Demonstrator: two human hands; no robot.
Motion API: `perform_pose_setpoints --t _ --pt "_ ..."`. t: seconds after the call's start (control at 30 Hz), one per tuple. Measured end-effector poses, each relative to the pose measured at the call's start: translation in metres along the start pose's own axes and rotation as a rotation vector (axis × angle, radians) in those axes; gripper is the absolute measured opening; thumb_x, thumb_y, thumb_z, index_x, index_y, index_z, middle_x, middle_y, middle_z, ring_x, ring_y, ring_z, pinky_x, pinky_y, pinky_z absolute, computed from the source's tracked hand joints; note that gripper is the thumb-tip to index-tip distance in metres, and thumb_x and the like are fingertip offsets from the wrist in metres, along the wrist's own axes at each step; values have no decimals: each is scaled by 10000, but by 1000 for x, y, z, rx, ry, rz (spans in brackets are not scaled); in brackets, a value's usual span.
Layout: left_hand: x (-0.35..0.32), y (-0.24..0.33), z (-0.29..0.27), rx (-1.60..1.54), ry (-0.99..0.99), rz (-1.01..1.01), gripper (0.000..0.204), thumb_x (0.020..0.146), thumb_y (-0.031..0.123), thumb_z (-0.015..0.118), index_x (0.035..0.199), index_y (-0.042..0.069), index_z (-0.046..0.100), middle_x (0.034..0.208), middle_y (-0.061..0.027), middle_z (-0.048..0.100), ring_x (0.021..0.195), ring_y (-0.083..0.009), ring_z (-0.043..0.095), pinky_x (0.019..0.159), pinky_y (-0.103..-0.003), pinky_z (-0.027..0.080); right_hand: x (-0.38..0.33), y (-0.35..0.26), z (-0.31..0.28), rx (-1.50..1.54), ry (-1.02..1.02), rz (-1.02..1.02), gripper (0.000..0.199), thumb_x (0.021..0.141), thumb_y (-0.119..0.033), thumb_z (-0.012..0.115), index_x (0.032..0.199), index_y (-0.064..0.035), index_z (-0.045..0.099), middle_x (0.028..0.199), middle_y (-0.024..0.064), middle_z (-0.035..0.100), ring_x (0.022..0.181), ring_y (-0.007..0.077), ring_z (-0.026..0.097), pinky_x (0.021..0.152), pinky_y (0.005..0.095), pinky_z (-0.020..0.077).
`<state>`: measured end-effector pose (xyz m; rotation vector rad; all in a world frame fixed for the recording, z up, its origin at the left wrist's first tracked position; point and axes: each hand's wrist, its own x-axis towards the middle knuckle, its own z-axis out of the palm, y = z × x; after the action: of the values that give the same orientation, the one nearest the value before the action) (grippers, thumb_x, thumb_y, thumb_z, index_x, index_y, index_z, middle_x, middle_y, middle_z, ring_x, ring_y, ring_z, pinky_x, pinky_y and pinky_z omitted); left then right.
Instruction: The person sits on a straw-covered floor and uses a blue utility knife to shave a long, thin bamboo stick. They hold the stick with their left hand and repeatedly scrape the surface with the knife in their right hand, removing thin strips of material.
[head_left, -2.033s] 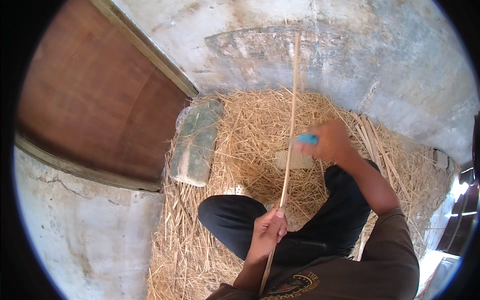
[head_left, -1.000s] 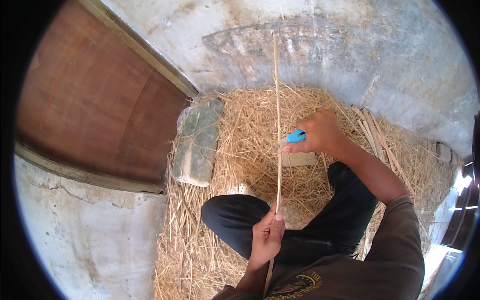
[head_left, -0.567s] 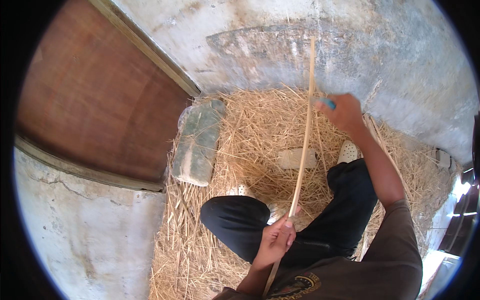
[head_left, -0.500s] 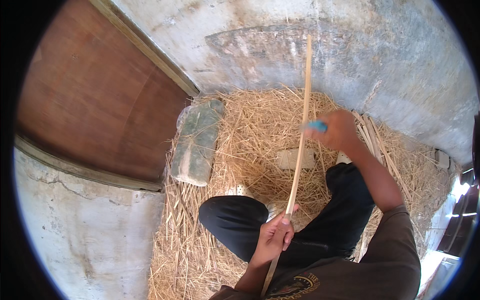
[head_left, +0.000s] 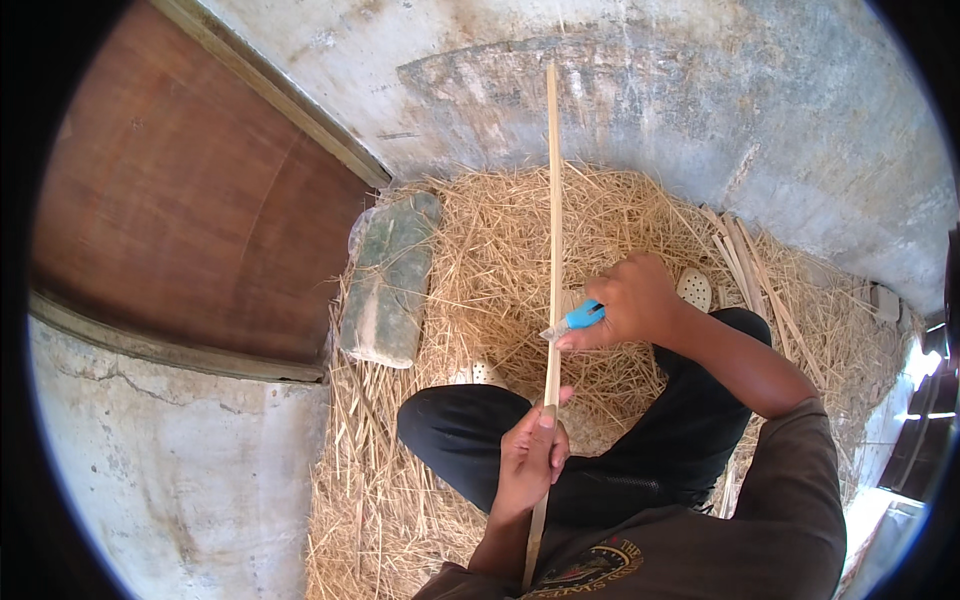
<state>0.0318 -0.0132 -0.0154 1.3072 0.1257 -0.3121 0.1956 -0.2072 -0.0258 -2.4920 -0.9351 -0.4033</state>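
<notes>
A long, pale strip of wood or bamboo (head_left: 556, 220) runs from my lap up toward the far wall. My left hand (head_left: 532, 455) is closed around its lower part, thumb lying along the top. A blue utility knife (head_left: 582, 316) is gripped in my right hand (head_left: 630, 300). Its blade touches or lies just over the strip, some way above my left hand, and my right thumb is close beside the strip's edge. The strip's lower end passes under my left wrist toward my shirt.
Straw and shavings (head_left: 500, 240) cover the floor. A greenish block (head_left: 388, 280) lies at the left by a brown wooden panel (head_left: 190, 190). Loose flat strips (head_left: 742, 262) lie at the right by the stained wall (head_left: 700, 100). My bent legs (head_left: 460, 435) flank the strip; a pale perforated shoe (head_left: 694, 288) shows.
My right hand has come down and nearer along the strip with the knife. The strip's far end has swung left, and my left hand has shifted slightly left, still holding it.
</notes>
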Motion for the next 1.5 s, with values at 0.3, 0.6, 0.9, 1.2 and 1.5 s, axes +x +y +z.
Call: perform_pose_setpoints --t 0.3,0.6,0.9,1.2,1.5 --pt "-7 3 0 0 22 11 417 1044 254 382 1315 -48 481 549 24 398 415 -46 336 433 -199 316 19 22 4 -101 26 84 806 640 -891 513 491 -100 537 412 17 463 368 186 492 398 332 376" --pt "-30 -5 5 28 -87 -92 416 1045 261 382 1319 -32 491 554 14 421 443 -48 359 415 -184 306 43 101 -36 -118 105 674 790 745 -849 452 556 -93 580 457 28 476 419 192 495 418 337 386" --pt "-9 1 -3 16 -15 1 444 1046 258 387 1402 -6 418 578 29 427 467 -28 357 452 -174 309 -9 -12 -14 90 -25 12 694 651 -778 645 476 -121 503 404 39 440 359 233 497 396 350 380" --pt "-13 6 7 110 23 18 446 1038 215 406 1421 -13 388 586 38 405 507 -31 356 476 -175 300 -2 1 -4 4 85 -12 727 637 -800 632 460 -109 493 405 38 451 352 225 495 382 351 378" --pt "-22 -3 11 45 -57 23 423 1037 182 391 1404 -26 408 568 32 388 490 -46 356 460 -180 302 24 51 -23 -132 -8 331 741 712 -809 558 565 -84 597 446 44 473 407 214 496 446 366 412"
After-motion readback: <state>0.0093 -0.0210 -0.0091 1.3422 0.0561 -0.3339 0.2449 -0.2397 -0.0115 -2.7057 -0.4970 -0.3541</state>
